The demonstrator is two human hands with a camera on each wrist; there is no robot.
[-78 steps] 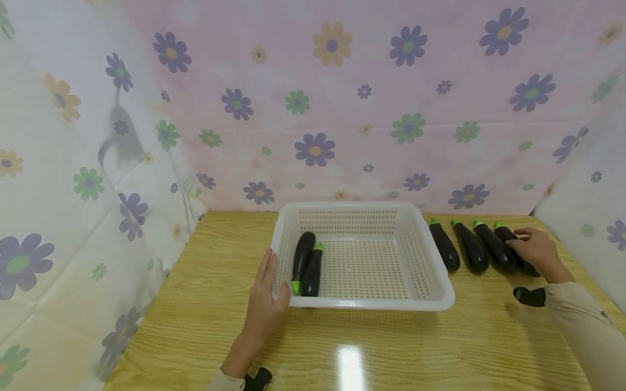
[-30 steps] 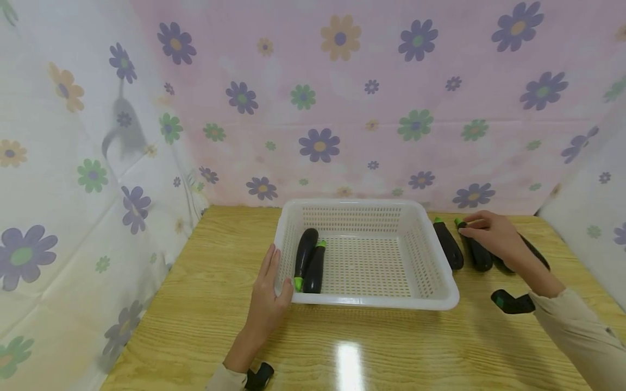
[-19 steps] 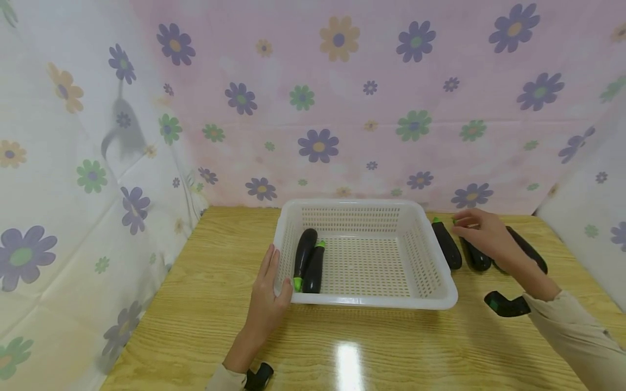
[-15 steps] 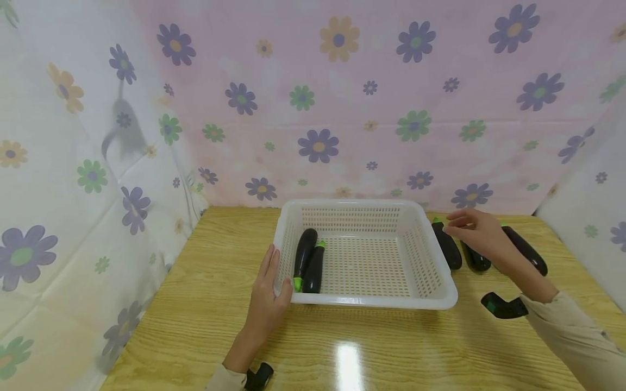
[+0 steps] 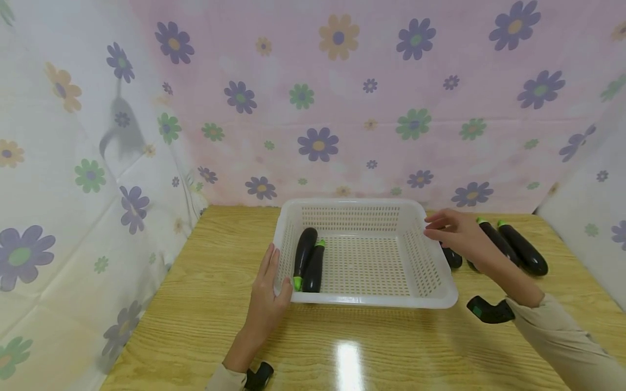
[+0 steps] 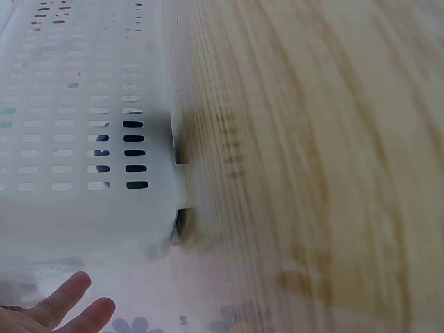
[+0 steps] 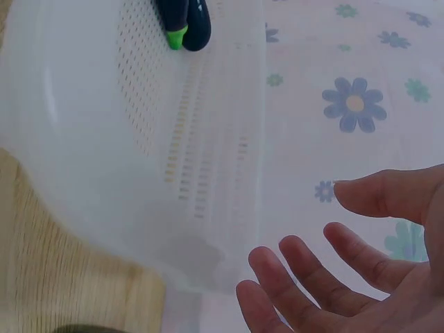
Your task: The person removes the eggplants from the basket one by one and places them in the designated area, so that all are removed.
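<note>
A white perforated plastic basket (image 5: 362, 300) sits on the wooden table. Two eggplants (image 5: 305, 252) with green stem ends lie side by side at its left end. My left hand (image 5: 265, 304) rests against the basket's left side, fingers straight along the rim and thumb at the front left corner. Over the basket's right rim hovers my right hand (image 5: 462, 236), fingers loosely bent and apart with nothing between them. Beneath it, an eggplant (image 5: 452, 258) shows only its rounded end, and another is mostly hidden. Two more eggplants (image 5: 523, 248) lie farther right.
The wooden table (image 5: 220, 244) ends at a flowered cloth backdrop (image 5: 362, 108), with flowered cloth walls on both sides. A black strap device (image 5: 490, 310) sits at my right wrist, and another (image 5: 259, 376) at my left.
My right hand has left the rightmost eggplant and moved left over the row to the basket's right rim, uncovering the two rightmost eggplants. My left hand has stayed on the basket.
</note>
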